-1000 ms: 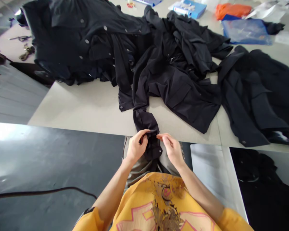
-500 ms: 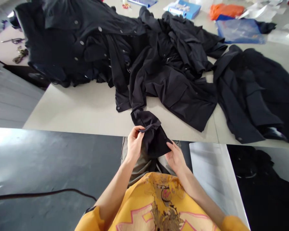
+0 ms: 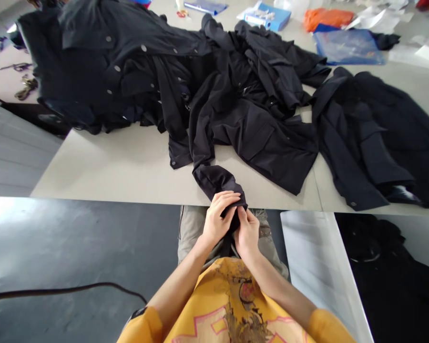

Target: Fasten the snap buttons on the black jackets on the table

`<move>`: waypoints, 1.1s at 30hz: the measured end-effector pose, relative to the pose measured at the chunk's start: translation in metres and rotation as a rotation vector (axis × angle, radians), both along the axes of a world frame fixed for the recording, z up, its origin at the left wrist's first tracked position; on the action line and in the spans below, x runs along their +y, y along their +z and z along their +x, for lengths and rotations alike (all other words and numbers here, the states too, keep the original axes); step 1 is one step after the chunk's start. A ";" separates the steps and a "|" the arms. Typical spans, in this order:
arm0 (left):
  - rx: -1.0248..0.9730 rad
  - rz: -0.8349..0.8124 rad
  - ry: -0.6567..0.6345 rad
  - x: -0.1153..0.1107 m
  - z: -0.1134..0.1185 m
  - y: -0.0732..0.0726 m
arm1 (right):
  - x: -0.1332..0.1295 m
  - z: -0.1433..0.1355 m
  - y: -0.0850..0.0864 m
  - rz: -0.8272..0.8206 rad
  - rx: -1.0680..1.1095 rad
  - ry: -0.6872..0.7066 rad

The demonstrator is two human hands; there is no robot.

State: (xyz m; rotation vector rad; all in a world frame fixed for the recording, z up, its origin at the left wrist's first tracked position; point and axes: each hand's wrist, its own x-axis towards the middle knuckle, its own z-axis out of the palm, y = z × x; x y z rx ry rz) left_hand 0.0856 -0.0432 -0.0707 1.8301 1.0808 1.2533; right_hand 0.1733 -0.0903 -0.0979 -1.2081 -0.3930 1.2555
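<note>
A black jacket (image 3: 257, 138) lies on the table, one sleeve (image 3: 214, 178) reaching over the front edge toward me. My left hand (image 3: 219, 216) is closed over the sleeve's cuff end, its fingers laid across the top of the cloth. Close against it, my right hand (image 3: 247, 231) pinches the same cuff from the right, thumb up. Between the two hands the fabric is bunched, and part of the cuff is hidden by the fingers. Both hands are just off the table edge, above my lap.
A pile of dark buttoned jackets (image 3: 93, 62) covers the back left of the table (image 3: 128, 166). Another dark jacket (image 3: 382, 138) lies at the right. Behind are a blue box (image 3: 271, 18), an orange bundle (image 3: 327, 19) and a blue plastic sleeve (image 3: 348, 46). Scissors (image 3: 19, 66) lie far left.
My hands have come together on the cuff. The left moved right and slightly down over the cloth; the right moved left. The spread cuff end is now gathered between them.
</note>
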 end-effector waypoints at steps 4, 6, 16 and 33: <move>0.062 0.050 -0.010 0.011 -0.003 0.000 | 0.006 0.008 0.009 0.011 0.069 0.011; 0.075 0.009 0.024 0.015 -0.005 0.002 | 0.007 0.011 0.012 0.010 0.044 0.031; 0.238 0.417 -0.006 0.005 -0.047 0.043 | 0.035 0.052 0.032 -0.031 -0.147 -0.185; 0.419 0.481 -0.157 0.013 -0.056 0.059 | 0.040 0.059 0.094 0.642 -0.958 0.708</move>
